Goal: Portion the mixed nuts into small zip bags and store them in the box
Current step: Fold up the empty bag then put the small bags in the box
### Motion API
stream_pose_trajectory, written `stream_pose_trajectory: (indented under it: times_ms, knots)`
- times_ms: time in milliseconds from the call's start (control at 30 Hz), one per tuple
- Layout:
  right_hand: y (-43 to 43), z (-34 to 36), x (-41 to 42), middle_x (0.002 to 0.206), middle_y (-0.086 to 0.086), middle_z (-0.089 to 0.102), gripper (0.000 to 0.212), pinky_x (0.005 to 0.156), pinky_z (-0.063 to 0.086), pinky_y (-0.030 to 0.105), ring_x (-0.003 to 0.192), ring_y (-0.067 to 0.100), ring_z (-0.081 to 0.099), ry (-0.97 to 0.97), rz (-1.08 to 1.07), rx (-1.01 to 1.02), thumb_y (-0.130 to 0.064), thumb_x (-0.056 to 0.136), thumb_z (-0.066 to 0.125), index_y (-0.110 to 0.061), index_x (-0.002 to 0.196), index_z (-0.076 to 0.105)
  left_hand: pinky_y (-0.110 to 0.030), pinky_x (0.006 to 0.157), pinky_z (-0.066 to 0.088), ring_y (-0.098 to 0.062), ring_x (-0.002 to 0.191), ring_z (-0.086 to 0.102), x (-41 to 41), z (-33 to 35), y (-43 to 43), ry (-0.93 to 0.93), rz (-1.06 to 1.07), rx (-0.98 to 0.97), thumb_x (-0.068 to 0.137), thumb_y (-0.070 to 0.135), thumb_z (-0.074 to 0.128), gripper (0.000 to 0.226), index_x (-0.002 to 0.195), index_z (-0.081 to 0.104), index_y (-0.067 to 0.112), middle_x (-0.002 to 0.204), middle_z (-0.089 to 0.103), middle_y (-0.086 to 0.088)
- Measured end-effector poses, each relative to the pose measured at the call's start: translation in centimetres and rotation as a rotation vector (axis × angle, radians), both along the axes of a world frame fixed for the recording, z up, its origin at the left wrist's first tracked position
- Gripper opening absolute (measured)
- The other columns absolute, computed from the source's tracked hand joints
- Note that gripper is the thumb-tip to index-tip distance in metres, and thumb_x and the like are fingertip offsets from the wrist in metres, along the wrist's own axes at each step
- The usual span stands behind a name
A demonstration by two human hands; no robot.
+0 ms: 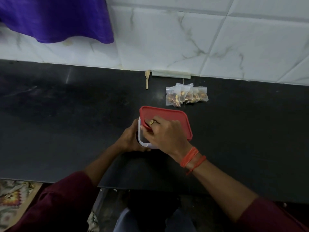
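The fingers (150, 123) of the right hand (165, 134) are curled over the left edge of a red lid (168, 117), pinching it; one finger wears a ring. The lid sits on a clear plastic box (142, 142), and the box's left rim shows uncovered just beside that edge. The left hand (131, 139) grips the box's near left corner, fingers wrapped around its wall. I cannot tell what is inside the box. It stands on a dark counter (66, 114), close to the near edge.

Behind the box and slightly right, apart from it, lies a small cluster of zip bags (186, 95), each holding mixed nuts and overlapping its neighbours. A small wooden spoon (147, 79) lies further back to the left of the bags, bowl toward the tiled wall (217, 39). A pale strip (170, 74) rests where counter meets wall. A purple cloth (58, 19) hangs at the upper left. Orange threads (192, 159) circle the right wrist.
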State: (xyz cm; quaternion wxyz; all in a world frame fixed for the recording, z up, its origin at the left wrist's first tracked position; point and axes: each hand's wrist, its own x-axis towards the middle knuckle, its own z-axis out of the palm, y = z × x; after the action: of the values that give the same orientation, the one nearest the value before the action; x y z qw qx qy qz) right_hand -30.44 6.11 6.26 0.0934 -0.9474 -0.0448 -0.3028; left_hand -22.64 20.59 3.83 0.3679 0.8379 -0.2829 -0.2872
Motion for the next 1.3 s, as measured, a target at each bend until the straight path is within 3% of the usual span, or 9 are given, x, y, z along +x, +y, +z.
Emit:
stream_pose_trajectory:
  times_ms: [100,200,433,533,700,833,967,1100,1300]
  knots:
    - [-2.0,2.6,-0.3,0.075,0.000,0.068,0.030,0.044,0.048,0.031,0.051,0.018,0.059,-0.143,-0.099,0.070,-0.036,0.094,0.066,-0.013,0.077,0.075,-0.028,0.097,0.048,0.000,0.108,0.054,1.2,-2.4,0.0,-0.018,0.002,-0.021,0.056,0.019,0.097,0.112,0.146,0.031,0.022,0.124,0.053,0.013]
    - [-5.8,5.0,-0.8,0.086,0.002,0.074,0.022,0.052,0.053,0.029,0.062,0.017,0.066,-0.256,-0.220,0.189,-0.033,0.097,0.065,-0.016,0.097,0.077,-0.020,0.093,0.052,0.007,0.115,0.053,2.4,-4.5,0.4,-0.026,-0.008,-0.036,0.048,0.039,0.099,0.117,0.142,0.029,0.037,0.129,0.053,0.020]
    - [-16.6,2.2,-3.0,0.100,0.004,0.071,0.032,0.085,0.055,0.039,0.093,0.020,0.068,-0.176,-0.538,0.720,-0.042,0.104,0.046,-0.020,0.110,0.069,-0.011,0.085,0.048,0.009,0.118,0.051,4.1,-5.7,0.9,0.009,-0.001,-0.061,0.044,0.041,0.099,0.119,0.141,0.031,0.040,0.131,0.051,0.023]
    - [-19.8,-0.9,-3.4,0.102,0.005,0.067,0.034,0.077,0.060,0.054,0.093,0.023,0.069,-0.136,-0.685,0.945,-0.049,0.102,0.045,-0.025,0.110,0.066,-0.017,0.090,0.050,0.004,0.120,0.052,4.7,-6.0,1.1,0.011,-0.003,-0.070,0.043,0.043,0.099,0.122,0.143,0.030,0.038,0.134,0.051,0.021]
    - [-21.9,-6.4,-4.1,0.118,0.017,0.064,0.037,0.058,0.062,0.037,0.102,0.030,0.069,-0.048,-0.831,1.283,-0.039,0.105,0.045,-0.010,0.121,0.062,-0.023,0.094,0.051,0.002,0.122,0.052,5.0,-6.3,1.2,0.013,-0.010,-0.090,0.042,0.045,0.099,0.125,0.145,0.029,0.039,0.135,0.051,0.020]
    - [-21.6,-10.1,-4.8,0.119,0.014,0.063,0.037,0.059,0.062,0.034,0.104,0.031,0.068,0.031,-0.939,1.412,-0.038,0.106,0.043,-0.010,0.123,0.059,-0.020,0.094,0.050,0.002,0.123,0.052,4.8,-6.5,1.2,0.024,-0.010,-0.107,0.043,0.042,0.100,0.124,0.146,0.030,0.039,0.136,0.052,0.020]
    - [-21.3,-10.9,-5.8,0.099,0.009,0.064,0.038,0.059,0.050,0.009,0.086,0.024,0.066,0.105,-0.958,1.012,-0.031,0.107,0.045,0.000,0.115,0.066,-0.007,0.090,0.047,0.010,0.123,0.049,4.7,-6.5,1.4,0.094,0.013,-0.128,0.045,0.026,0.101,0.127,0.150,0.029,0.032,0.140,0.050,0.019]
    - [-22.6,-12.7,-6.7,0.094,0.015,0.071,0.035,0.080,0.046,0.027,0.086,0.030,0.067,0.200,-0.963,0.667,-0.033,0.100,0.055,-0.005,0.102,0.075,-0.027,0.101,0.050,-0.003,0.132,0.049,5.4,-6.3,2.4,0.222,0.003,-0.167,0.049,0.017,0.100,0.134,0.155,0.021,0.032,0.148,0.046,0.014]
    - [-22.6,-11.5,-6.2,0.099,0.011,0.068,0.015,0.080,0.043,0.024,0.087,0.022,0.065,0.223,-0.955,0.639,-0.021,0.089,0.072,-0.011,0.099,0.075,-0.048,0.103,0.050,-0.014,0.129,0.055,8.3,-5.7,5.6,0.208,-0.017,-0.100,0.069,0.001,0.081,0.098,0.148,0.037,0.038,0.144,0.053,0.009]
